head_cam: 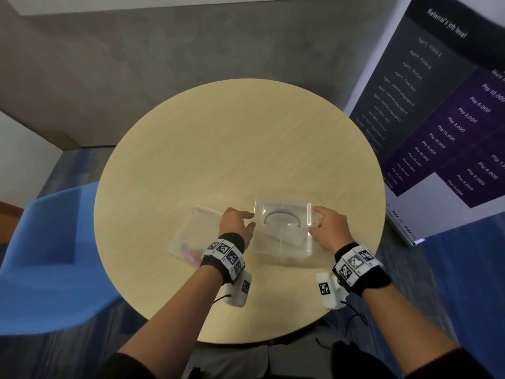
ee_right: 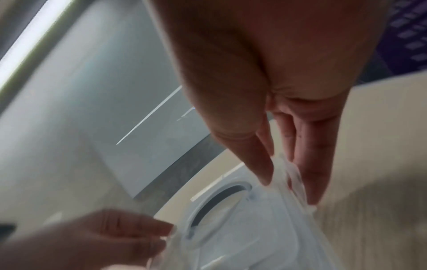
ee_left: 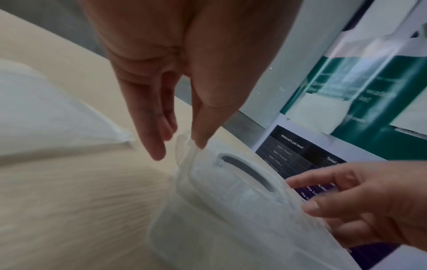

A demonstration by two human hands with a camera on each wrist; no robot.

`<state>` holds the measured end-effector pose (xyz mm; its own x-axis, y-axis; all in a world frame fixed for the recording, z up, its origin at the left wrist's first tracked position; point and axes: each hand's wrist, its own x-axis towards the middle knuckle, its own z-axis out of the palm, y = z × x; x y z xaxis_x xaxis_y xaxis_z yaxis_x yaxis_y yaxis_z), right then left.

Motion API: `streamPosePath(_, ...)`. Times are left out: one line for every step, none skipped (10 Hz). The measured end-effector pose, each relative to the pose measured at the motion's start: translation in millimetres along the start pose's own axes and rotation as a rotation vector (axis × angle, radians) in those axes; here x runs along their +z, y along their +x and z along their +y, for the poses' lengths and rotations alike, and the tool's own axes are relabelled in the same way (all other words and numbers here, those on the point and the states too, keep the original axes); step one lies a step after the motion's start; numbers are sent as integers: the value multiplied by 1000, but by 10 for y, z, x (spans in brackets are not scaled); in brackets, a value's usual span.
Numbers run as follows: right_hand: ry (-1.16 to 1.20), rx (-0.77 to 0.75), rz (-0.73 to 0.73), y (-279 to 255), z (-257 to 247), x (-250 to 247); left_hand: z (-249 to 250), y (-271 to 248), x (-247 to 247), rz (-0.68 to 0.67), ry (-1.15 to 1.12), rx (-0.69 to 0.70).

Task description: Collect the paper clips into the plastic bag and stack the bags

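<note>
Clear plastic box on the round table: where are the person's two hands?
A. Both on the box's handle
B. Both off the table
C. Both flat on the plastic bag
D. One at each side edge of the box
D: the left hand touches the left rim of the clear plastic box with its thumb, and the right hand pinches the right rim.

Soft, even room light on the round table (head_cam: 240, 149), just a faint shadow under the clear box (head_cam: 282, 228) near its front edge. Head view bows hard beyond the table's rim. Wrist views smear badly: left hand (ee_right: 92, 243) a blur, bright strip (ee_right: 30, 42) glaring above the table.
</note>
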<state>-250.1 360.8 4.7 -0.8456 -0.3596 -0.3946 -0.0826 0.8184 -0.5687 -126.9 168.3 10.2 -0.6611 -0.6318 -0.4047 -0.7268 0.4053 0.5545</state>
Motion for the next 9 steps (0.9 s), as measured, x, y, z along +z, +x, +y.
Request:
streamPosePath(189, 102, 7, 44, 32, -55, -18, 14, -15, -8, -179, -87)
streamPosePath(280, 161, 37, 79, 6, -85, -10, 43, -23, 10, -287, -117)
streamPosePath(275, 154, 66, 114, -23, -66, 24, 38, -7, 44, -257, -119)
streamPosePath(254, 151, 97, 120, -47, -46, 92, 21, 6, 69, -167, -103)
streamPosePath(189, 123, 121, 115, -83, -50, 108, 33, 22, 51, -107, -89)
streamPosePath(95, 65, 147, 124, -148, -31, 90, 62, 15, 47, -89, -78)
streamPosePath(-36, -10, 185, 95, -252, -9, 91, 62, -20, 32, -80, -72)
streamPosePath(-158, -23, 168, 73, -318, 22, 95, 61, -68, 22, -94, -83)
streamPosePath(-190, 23, 129, 166, -458, -111, 53, 65, -165, 5, -95, -72)
